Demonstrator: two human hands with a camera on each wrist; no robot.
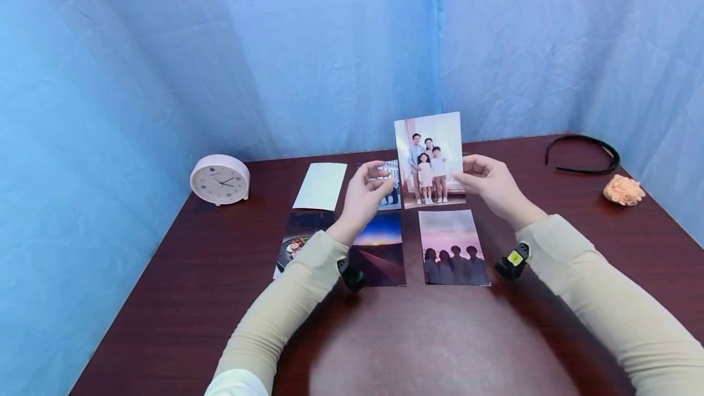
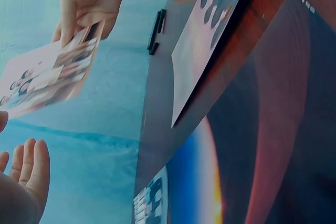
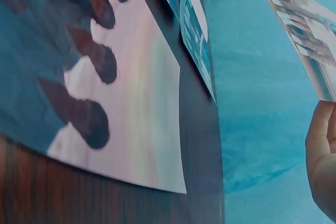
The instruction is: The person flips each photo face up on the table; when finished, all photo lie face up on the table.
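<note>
My right hand (image 1: pixel 492 188) pinches the right edge of a family photo (image 1: pixel 431 161), held upright above the table. It shows two adults and two children standing before a bright window. Beside its left edge is my left hand (image 1: pixel 360 200), fingers loosely bent; the left wrist view shows a gap between these fingers (image 2: pixel 35 169) and the photo. Below lie a photo of silhouetted people (image 1: pixel 453 249) against a pink sky and a sunset road photo (image 1: pixel 379 255). A bluish photo with a railing (image 1: pixel 392 182) is partly hidden behind my left hand and the held photo.
A pale blank card (image 1: pixel 321 186) and a food photo (image 1: pixel 294 252) lie left on the dark wooden table (image 1: pixel 181 298). An alarm clock (image 1: pixel 220 180) stands back left. A black headband (image 1: pixel 591 170) and a peach scrunchie (image 1: pixel 623 190) lie right. Blue curtains (image 1: pixel 330 47) surround the table.
</note>
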